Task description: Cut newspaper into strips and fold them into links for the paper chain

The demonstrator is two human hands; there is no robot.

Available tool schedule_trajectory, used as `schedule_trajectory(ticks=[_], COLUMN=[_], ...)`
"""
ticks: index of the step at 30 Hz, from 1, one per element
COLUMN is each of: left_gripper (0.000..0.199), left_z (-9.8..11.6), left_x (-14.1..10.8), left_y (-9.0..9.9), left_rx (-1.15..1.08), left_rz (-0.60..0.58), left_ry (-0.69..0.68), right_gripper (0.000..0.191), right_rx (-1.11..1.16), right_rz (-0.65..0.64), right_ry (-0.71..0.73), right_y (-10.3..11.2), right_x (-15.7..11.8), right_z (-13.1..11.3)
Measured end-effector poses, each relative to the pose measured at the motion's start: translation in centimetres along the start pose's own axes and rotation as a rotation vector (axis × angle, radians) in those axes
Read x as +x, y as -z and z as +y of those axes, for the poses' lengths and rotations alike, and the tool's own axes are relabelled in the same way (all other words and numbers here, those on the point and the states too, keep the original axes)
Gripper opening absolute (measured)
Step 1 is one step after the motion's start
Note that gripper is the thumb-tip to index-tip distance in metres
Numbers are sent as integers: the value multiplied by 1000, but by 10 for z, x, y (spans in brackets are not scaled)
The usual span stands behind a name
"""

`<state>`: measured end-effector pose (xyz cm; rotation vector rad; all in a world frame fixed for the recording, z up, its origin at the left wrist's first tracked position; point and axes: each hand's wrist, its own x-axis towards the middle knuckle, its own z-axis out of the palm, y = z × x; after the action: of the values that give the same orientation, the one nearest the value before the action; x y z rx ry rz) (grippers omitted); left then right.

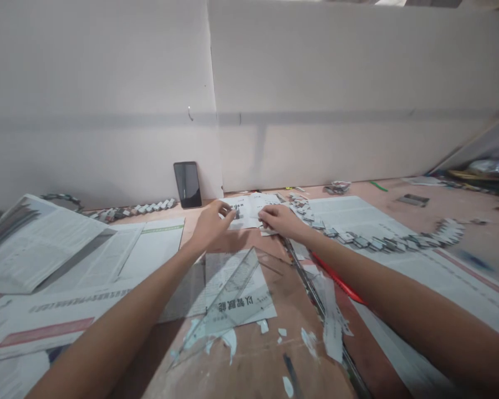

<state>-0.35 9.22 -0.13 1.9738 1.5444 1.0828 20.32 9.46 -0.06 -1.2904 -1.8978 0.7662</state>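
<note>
A small printed piece of newspaper (pixel 249 210) lies on the table between my hands. My left hand (pixel 213 223) is at its left edge, with thumb and fingers bent but apart. On its right side, my right hand (pixel 283 223) has its fingers pressed together at the paper's edge. Nearer me, a clear set square (pixel 237 280) lies over a printed sheet (pixel 260 302). A long dark strip (pixel 305 280) runs along the table under my right wrist, with a red tool (pixel 336 280) beside it, partly covered by my forearm.
Newspapers (pixel 66 310) spread over the left side, and a larger newspaper sheet (pixel 357 213) lies at right. Across it curves a folded-paper chain (pixel 382 243); another chain (pixel 133 210) lies by the wall. A phone (pixel 188 185) leans on the wall. Paper scraps (pixel 310 341) dot the front.
</note>
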Motion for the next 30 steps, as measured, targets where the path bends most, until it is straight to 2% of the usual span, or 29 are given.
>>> schedule_trajectory(ticks=[4,8,11,15,18,26,30], left_gripper=[28,22,13,21,22,22,15], left_z=[-19,-33,-39,-41,-42,-46,-42], left_x=[41,56,52,35,26,26,23], left_y=[-23,-37,-36,-36,-39,-37,-29], left_rx=[13,-109,-288,-575,-746,-1000,-1067], left_rz=[82,32,-12,-44,-51,-37,-111], left_ry=[117,156,176,203,215,270,262], right_gripper=[22,22,23,21,21,26,26], right_rx=[19,140,293,504,599,676,688], right_rz=[104,98,52,-13,-1,64,111], right_ry=[-67,-124,-142,-113,-89,-47,-39], right_y=[2,-7,-20,-39,-50,-53,-54], right_x=[50,65,61,55,54,48,46], right_z=[22,33,37,36,33,27,25])
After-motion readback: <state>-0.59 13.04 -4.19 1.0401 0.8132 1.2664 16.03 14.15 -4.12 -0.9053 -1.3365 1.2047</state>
